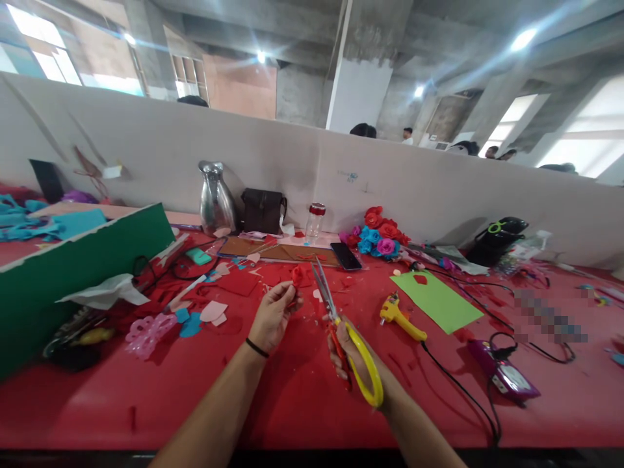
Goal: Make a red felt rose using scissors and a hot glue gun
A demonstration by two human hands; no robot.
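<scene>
My left hand [275, 315] pinches a small red flower [297, 275] between thumb and fingers, above the middle of the red table [302, 403]. Just to its right, my right hand [348, 351] is wrapped round scissors with yellow and red handles [369, 367]. Their blades point up and away, slightly parted, beside the flower and not visibly touching it. Small red scraps lie around and beneath both hands. A yellow glue gun [402, 317] lies on the table right of the scissors.
Behind stand a metal jug [217, 198], a glass jar [315, 224] and a bunch of flowers [383, 234], near a phone [346, 256]. Green paper [439, 301] and a purple power strip [504, 372] with cables lie right. A green board [92, 279] stands left.
</scene>
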